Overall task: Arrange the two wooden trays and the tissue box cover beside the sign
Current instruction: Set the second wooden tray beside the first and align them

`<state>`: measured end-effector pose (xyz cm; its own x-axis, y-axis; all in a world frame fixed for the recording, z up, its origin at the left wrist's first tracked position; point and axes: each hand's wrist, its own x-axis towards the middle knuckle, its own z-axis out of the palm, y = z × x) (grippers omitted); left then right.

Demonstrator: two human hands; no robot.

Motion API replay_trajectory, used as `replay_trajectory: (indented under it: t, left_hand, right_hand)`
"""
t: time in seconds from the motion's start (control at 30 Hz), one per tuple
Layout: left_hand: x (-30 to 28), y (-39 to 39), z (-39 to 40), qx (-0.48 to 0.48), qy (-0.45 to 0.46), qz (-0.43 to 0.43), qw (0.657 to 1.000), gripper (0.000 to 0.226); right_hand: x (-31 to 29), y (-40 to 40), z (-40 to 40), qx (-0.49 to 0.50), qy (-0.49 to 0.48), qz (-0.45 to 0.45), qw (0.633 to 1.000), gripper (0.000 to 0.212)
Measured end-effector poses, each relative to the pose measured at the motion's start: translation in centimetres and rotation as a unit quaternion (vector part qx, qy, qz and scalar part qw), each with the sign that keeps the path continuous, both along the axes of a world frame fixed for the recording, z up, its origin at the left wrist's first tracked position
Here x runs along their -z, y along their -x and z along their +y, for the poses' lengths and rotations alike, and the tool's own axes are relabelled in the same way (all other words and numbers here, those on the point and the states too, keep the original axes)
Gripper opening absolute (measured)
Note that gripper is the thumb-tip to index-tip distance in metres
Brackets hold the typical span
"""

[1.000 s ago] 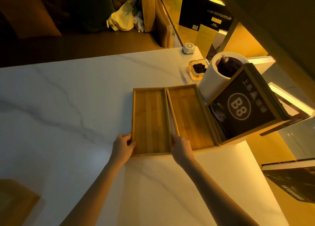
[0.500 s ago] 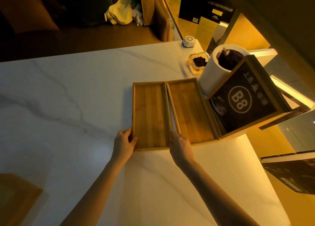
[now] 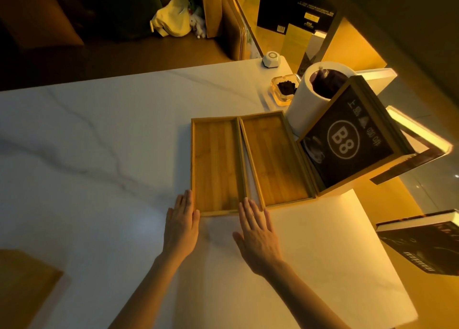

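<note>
Two shallow wooden trays lie side by side on the white marble table (image 3: 99, 142). The left tray (image 3: 216, 164) sits a narrow gap away from the right tray (image 3: 273, 159), which rests against the wooden-framed black "B8" sign (image 3: 347, 140). My left hand (image 3: 182, 223) lies flat on the table, its fingertips at the left tray's near left corner. Flat too is my right hand (image 3: 257, 231), fingertips touching that tray's near right corner. Neither hand holds anything. At the bottom left edge a wooden object (image 3: 24, 286) shows partly; I cannot tell what it is.
Behind the sign stands a white cylinder (image 3: 303, 105) with a dark inside. A glass ashtray (image 3: 283, 87) and a small white device (image 3: 271, 60) sit near the table's far right corner. A dark book (image 3: 422, 244) lies off the table's right edge.
Both hands have let go of the left tray's near corners and flattened onto the table just in front of it. The left tray sits slightly farther from me, closer to level with the right tray.
</note>
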<state>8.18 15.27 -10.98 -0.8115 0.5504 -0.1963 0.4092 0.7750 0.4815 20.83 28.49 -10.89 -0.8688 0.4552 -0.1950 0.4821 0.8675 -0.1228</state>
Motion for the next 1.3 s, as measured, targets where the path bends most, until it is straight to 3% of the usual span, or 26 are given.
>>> replay_trajectory:
  t: [0.23,1.0,1.3]
  left_hand:
    - [0.0,-0.8,1.0,-0.006,-0.027,-0.030,0.999,0.053]
    - [0.0,-2.1,2.1,-0.024,-0.023,-0.015,0.999,0.053]
    - [-0.3,-2.5,2.3,-0.020,-0.026,-0.033,0.999,0.053]
  right_hand:
    - [0.2,-0.3,0.5,0.016,0.002,-0.015,1.000,0.063]
    - [-0.1,-0.9,2.3,-0.006,0.012,-0.058,0.998,0.065]
    - [-0.2,-1.2,2.6,-0.031,0.031,-0.010,0.999,0.063]
